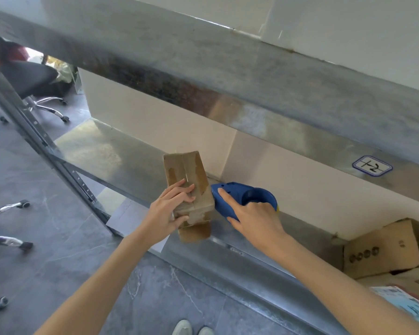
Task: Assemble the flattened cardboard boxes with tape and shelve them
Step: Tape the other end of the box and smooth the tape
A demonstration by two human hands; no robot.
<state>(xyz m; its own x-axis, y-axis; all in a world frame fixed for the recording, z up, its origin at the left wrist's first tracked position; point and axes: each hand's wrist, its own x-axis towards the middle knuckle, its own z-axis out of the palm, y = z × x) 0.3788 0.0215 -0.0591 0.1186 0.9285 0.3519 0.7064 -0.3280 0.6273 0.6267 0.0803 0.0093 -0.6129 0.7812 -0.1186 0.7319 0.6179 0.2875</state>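
small box (188, 189) on the shelf (111, 151) edge: left hand (171, 209) grips its near end; right hand (254, 217) grasps the blue tape gun (240, 194) just right. light, thin-walled, likely crushable; best held by its sides.

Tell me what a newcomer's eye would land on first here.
The blue tape dispenser, held in the right hand at mid-frame, stands out against the grey metal shelf. Just left of it, the left hand grips a small taped box at the shelf's front edge. A pen-marked label sits on the beam above, at right.
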